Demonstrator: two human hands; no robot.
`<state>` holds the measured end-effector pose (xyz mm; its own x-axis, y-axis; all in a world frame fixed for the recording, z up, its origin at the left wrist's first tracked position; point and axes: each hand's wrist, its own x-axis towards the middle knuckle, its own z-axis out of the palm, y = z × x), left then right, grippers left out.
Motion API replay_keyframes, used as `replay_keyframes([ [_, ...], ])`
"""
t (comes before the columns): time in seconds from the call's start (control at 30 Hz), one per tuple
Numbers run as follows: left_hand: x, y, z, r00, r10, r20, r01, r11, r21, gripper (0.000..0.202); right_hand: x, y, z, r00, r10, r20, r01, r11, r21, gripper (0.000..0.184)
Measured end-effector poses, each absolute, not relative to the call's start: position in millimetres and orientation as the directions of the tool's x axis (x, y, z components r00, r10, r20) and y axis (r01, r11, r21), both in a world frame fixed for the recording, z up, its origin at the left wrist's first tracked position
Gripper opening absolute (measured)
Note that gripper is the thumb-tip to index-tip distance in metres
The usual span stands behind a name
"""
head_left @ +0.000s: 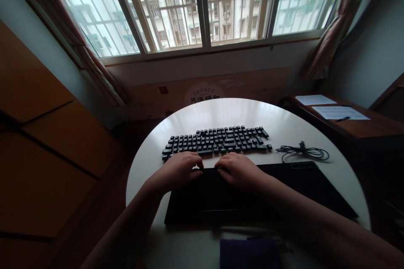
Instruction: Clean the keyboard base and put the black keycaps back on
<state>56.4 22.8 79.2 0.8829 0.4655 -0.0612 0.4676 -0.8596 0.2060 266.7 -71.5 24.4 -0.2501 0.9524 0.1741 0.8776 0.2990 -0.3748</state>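
A dark, flat keyboard casing (217, 199) lies on the white round table (148, 151). At its far edge, my left hand (181, 170) is closed with bent fingers and thumb on the rim. Just to the right, my right hand (238, 170) grips the same edge with curled fingers, its forearm crossing over the casing. Beyond both hands, loose black keycaps (221, 139) are laid out in rows like a keyboard. A coiled black cable (304, 151) rests behind the casing's right end. The undersides of my fingers are hidden.
A dark purple cloth-like item (249, 253) lies near the table's front edge. At right, a brown side table (356, 128) holds paper sheets (341, 113) and a pen (343, 119). Wooden cabinets (47, 176) stand at left; a barred window (205, 8) is ahead.
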Motion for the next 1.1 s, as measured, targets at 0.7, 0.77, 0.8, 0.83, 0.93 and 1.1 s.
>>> replay_keyframes([
  [0.7,53.4,35.6,73.9,0.87,0.49,-0.057,0.482,-0.821,0.305,0.017,266.1,-70.2,21.1,-0.26,0.945,0.2,0.866,0.32,-0.385,0.026],
  [0.77,53.3,39.1,69.9,0.868,0.494,-0.047,0.481,-0.814,0.325,0.018,266.3,-70.7,22.6,-0.262,0.943,0.205,0.864,0.324,-0.386,0.026],
  [0.8,53.3,41.1,67.7,0.87,0.492,-0.034,0.475,-0.817,0.326,0.019,266.2,-71.1,23.5,-0.261,0.943,0.205,0.865,0.323,-0.385,0.026],
  [0.83,53.0,43.1,65.5,0.875,0.485,-0.015,0.463,-0.825,0.324,0.022,266.1,-71.4,24.4,-0.261,0.944,0.204,0.866,0.322,-0.382,0.026],
  [0.93,50.9,48.9,61.0,0.891,0.452,0.049,0.416,-0.854,0.313,0.024,265.9,-72.1,26.3,-0.266,0.944,0.197,0.868,0.324,-0.378,0.026],
  [1.1,49.3,47.2,63.1,0.909,0.415,0.032,0.386,-0.87,0.305,0.025,267.1,-71.4,26.2,-0.282,0.94,0.192,0.859,0.336,-0.386,0.026],
])
